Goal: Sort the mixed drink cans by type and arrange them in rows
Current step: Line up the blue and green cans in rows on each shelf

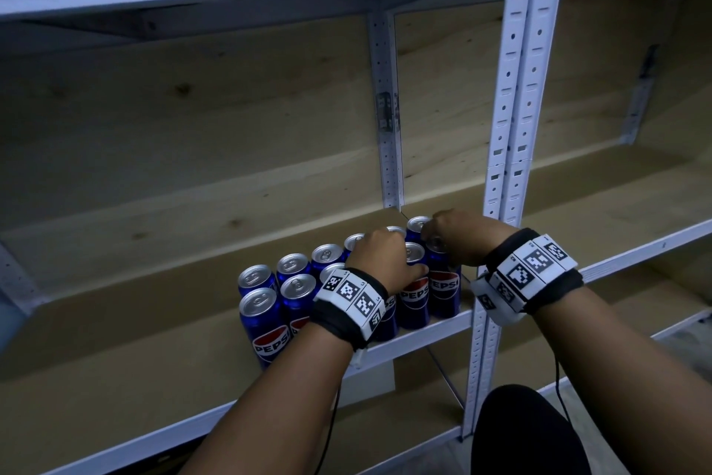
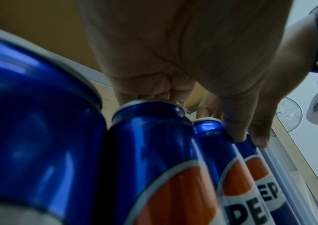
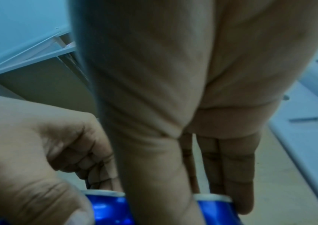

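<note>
Both hands grasp Pepsi cans at the right end of the shelf rows.
Head: left hand (image 1: 379,257) clasps a front-row can (image 1: 414,291); right hand (image 1: 458,239) grips the end can (image 1: 443,289) beside it. Left wrist: thumb (image 2: 237,121) between two cans. Right wrist: fingers (image 3: 231,167) curl behind a can rim (image 3: 214,197).

Stockroom or shop shelving.
White slotted metal uprights (image 1: 512,97) carried bare wooden shelves (image 1: 154,232), one stocked with Pepsi cans (image 1: 266,324).

Both forearms were bare, each wrist wrapped in a black strap (image 1: 339,324) carrying a white band of square black-and-white markers (image 1: 533,264); thin black cables (image 1: 560,390) hung beneath, and dark trousers (image 1: 528,432) covered one knee
</note>
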